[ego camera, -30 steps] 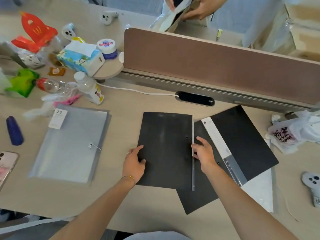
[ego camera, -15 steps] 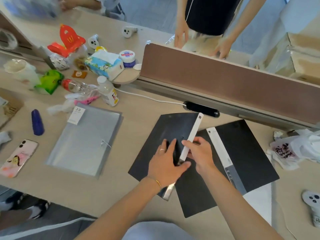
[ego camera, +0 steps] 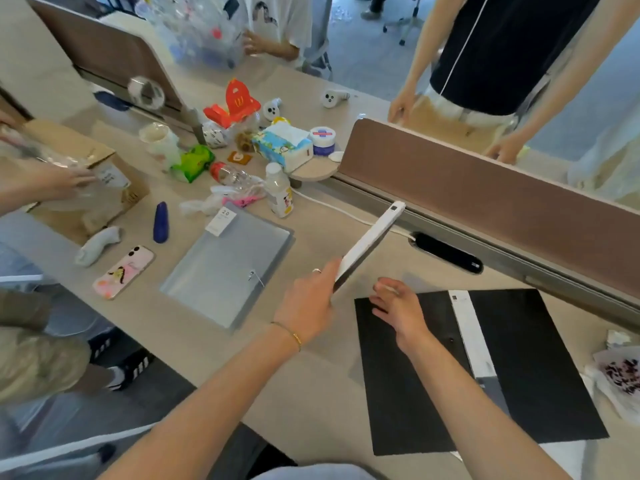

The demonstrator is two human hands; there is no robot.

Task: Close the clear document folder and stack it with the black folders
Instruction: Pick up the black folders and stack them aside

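Observation:
My left hand [ego camera: 308, 306] grips a black folder with a white spine [ego camera: 370, 242], lifted edge-on above the desk and pointing toward the divider. My right hand [ego camera: 398, 306] rests with fingers apart on the corner of a second black folder [ego camera: 540, 362], which lies open and flat at the right with a white strip down its middle. The clear document folder [ego camera: 225, 268] lies closed-looking and flat to the left of my hands, with a white "20" label at its far corner and a small clasp on its right side.
A brown divider [ego camera: 485, 202] runs across the back right. A phone [ego camera: 123, 271], blue object [ego camera: 161, 221], bottles [ego camera: 278, 190], tissue box [ego camera: 282, 145] and cardboard box [ego camera: 104, 181] crowd the left. A plastic bag [ego camera: 620, 375] lies at far right. Other people stand around the desk.
My left hand has lifted the black folder off the desk and swung it up to the left. My right hand let go of it and went to the flat folder.

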